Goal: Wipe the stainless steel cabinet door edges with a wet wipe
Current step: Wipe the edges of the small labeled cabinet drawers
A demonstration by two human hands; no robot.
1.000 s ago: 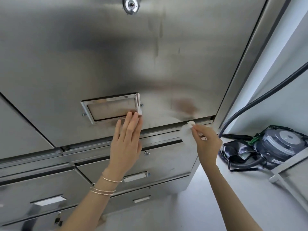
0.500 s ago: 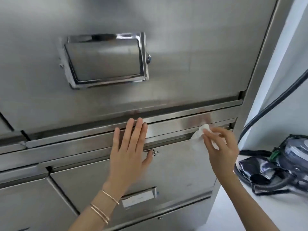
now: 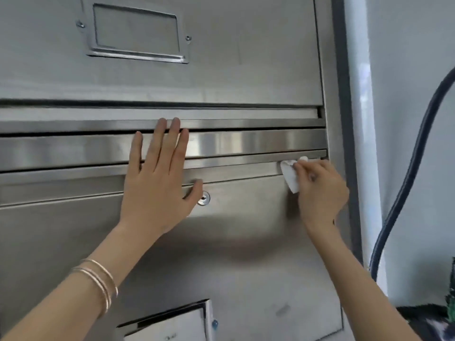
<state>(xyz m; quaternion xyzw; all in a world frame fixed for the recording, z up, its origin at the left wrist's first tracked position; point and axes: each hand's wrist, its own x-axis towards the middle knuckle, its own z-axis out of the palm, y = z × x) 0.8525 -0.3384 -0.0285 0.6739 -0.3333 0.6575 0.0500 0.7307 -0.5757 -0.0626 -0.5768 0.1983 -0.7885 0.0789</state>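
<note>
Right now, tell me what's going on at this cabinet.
A person is wiping down a stainless steel cabinet. The right hand pinches a white wet wipe and presses it against the top edge of the lower door, close to its right end. The left hand lies flat on the cabinet front with its fingers straight, its thumb beside the keyhole. The wipe is at the corner, and the rest of that edge runs off to the left.

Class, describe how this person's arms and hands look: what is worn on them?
No sleeves or gloves show on either side: the left hand and right hand are uncovered. Thin gold-coloured bangles circle the left wrist; the right wrist is bare.
</note>
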